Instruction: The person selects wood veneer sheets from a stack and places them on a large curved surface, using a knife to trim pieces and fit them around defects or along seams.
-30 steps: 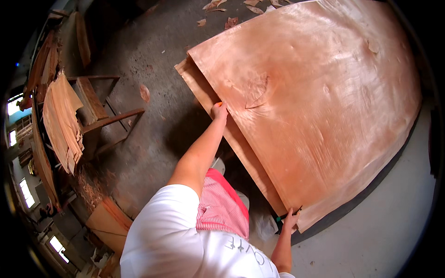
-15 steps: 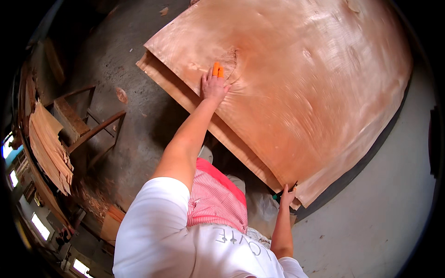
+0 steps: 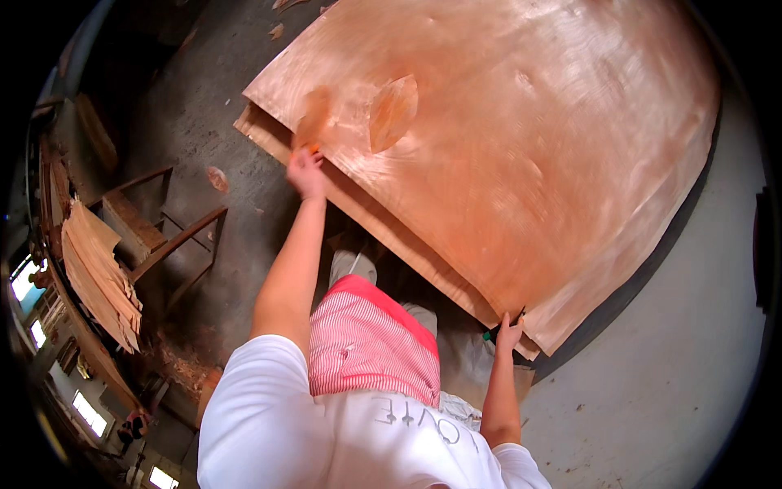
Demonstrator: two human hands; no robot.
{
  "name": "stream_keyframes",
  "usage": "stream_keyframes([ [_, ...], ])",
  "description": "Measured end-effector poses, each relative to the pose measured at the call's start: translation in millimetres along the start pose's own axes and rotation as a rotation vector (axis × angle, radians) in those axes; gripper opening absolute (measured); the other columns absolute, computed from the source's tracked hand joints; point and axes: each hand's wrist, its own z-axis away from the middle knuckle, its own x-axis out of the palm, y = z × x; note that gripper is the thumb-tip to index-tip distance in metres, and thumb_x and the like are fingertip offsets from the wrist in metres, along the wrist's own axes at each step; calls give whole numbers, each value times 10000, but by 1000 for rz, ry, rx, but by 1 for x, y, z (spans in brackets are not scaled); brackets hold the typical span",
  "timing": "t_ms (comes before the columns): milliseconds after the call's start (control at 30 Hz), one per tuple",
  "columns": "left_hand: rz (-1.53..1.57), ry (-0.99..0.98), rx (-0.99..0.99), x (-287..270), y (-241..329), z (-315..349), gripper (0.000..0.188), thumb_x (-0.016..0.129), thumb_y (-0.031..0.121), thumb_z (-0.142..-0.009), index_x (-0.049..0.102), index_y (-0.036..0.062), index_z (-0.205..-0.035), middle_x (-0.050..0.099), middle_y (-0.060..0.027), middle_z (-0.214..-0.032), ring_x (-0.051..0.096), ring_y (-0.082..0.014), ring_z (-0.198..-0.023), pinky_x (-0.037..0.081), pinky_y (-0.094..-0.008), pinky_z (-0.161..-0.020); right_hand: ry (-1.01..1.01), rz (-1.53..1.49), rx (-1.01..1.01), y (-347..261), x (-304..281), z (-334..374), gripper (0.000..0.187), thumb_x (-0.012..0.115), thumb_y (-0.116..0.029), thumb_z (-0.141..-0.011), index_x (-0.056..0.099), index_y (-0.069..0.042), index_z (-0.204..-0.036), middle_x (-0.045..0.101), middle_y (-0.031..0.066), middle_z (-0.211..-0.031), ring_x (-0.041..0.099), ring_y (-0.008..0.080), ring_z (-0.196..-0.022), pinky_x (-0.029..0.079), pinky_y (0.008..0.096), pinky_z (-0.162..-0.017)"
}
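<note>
One leaf-shaped, orange-brown opening with crisp edges lies in the broad, reddish-tan wood veneer sheet spread out before me, so I judge that one cut is finished all the way round. What shows through it looks like the grain of a layer beneath, though I cannot be sure. Nothing that I can make out fills it, and a small pucker farther across the sheet has no cut around it; how much is left beyond that I cannot tell.

The fingers of my left hand, with a bit of orange covering at the tips, are nearly closed and seem to pinch the lower end of a thin, brown, leaf-shaped wood piece. It is blurred, beside the opening and over the sheet's near edge; I cannot tell whether it touches the surface. The fingers of my right hand are curled round a slim, dark, pointed tool with a green end, at the sheet's near corner.

The sheet is glossy in patches and finely rippled with grain, with pale streaks just below the opening. A second tan veneer layer sticks out under its near edge, and a dark grey border shows along its right side.
</note>
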Motion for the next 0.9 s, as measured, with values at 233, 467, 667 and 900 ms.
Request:
stream_keyframes([
  [233,-739,522,-319,-154,-27,35,352,506,218,-853,476,-13,-1117,547,-175,-1083,558,-277,-916,467,-374,-756,-71,-95,33,-20,-10,-1,545,606,-345,-787,485,110,-1060,567,276,-1003,536,388,-969,415,388,-830],
  [467,-1312,-23,721,-48,28,-18,686,555,375,-786,291,83,-1348,272,-173,-1393,257,-285,-1288,172,-477,-1032,-94,-112,-18,-21,-10,0,529,594,-326,-806,486,119,-1071,557,274,-1039,526,379,-998,407,375,-857],
  [667,-1583,7,585,6,51,-137,719,467,511,-821,249,102,-1370,212,-139,-1427,172,-274,-1325,134,-514,-1037,10,25,-89,-16,3,-5,526,575,-343,-818,491,112,-1069,583,257,-975,555,359,-934,422,375,-823],
  [900,-1661,-254,277,11,25,-164,791,399,613,-803,159,158,-1404,130,-109,-1459,131,-271,-1341,153,-519,-1035,-41,96,69,-40,6,4,523,577,-349,-819,480,77,-1105,582,211,-963,558,321,-906,431,360,-800],
])
